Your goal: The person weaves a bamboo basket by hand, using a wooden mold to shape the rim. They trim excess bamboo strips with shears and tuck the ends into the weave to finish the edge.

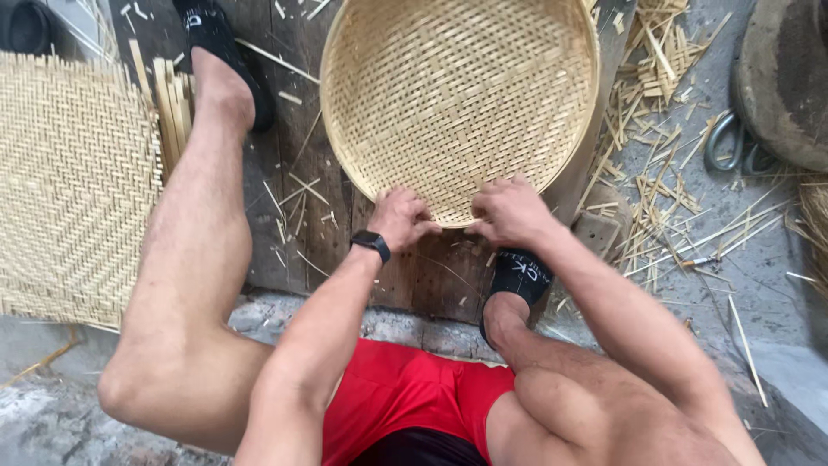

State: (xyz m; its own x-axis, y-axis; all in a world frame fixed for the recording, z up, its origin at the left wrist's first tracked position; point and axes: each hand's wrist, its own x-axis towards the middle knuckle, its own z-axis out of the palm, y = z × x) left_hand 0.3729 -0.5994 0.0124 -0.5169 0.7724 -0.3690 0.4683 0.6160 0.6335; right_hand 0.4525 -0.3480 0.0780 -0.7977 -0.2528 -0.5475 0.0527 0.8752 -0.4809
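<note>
Rim work on round woven bamboo tray [457, 95], lying on dark wooden boards [302, 198] in front of me. My left hand [401, 217] clenched on near edge, fingers pinching weave. My right hand [509, 211] gripping same edge just beside it. Judging: edge tidying or binding step, mid-way. Next move needs firm pinch, small turn of tray. Flat woven mat [73, 181] to left, bamboo offcuts [655, 173] and scissors [733, 142] to right.
</note>
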